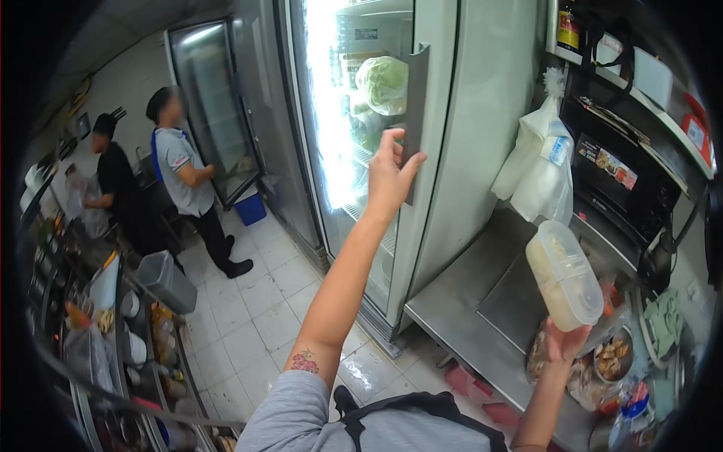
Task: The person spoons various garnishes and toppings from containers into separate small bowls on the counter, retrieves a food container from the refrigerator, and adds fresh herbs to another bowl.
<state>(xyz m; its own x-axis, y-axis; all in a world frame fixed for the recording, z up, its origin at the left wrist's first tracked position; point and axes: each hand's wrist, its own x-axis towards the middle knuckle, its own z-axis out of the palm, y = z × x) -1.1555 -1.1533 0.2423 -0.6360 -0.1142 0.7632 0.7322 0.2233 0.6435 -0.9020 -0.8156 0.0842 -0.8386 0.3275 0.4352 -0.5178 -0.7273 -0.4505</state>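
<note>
My left hand (393, 172) reaches up to the tall glass-door fridge, its fingers curled and its thumb against the dark door handle (419, 98). Behind the glass, a wrapped pale green lettuce (382, 84) sits on a lit upper shelf. Low on the right, my right hand (566, 343) supports a clear plastic container (561, 275) from its lower end, holding it tilted above the metal table. Pale contents show through its walls; I cannot tell whether it is one tub or two stacked together.
A steel table (467, 301) adjoins the fridge, with a bowl of brown food pieces (614, 354) at right. White plastic bags (536, 162) hang beside a black microwave (614, 169). Two people (181, 166) stand at left near another fridge, a grey bin (167, 282) and crowded shelves.
</note>
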